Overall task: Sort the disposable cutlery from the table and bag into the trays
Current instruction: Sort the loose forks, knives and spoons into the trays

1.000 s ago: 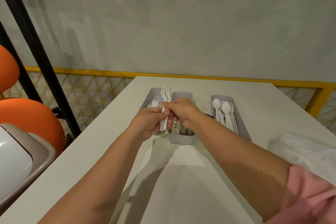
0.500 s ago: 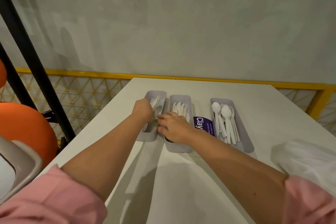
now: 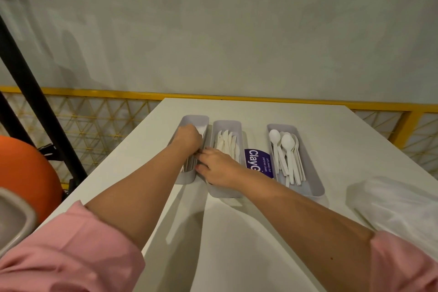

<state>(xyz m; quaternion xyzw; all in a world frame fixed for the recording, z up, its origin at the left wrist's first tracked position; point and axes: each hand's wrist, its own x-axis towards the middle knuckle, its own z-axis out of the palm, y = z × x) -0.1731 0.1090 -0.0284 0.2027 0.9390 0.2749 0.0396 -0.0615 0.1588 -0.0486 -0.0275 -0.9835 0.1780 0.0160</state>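
White forks, held upright a second ago, now lie in the left tray. The left hand has its fingers curled round them, and the right hand lays straight fingers on their handles. This bundle looks sorted; the bag waits on the tabletop.

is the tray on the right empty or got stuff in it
Not empty. The right tray holds a pile of white spoons; its near end is bare.

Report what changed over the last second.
Both hands brought the forks down from upright above the trays into the left tray. The left hand is curled round them; the right hand let go and rests across the middle tray. Knives, spoons and bag stayed put.
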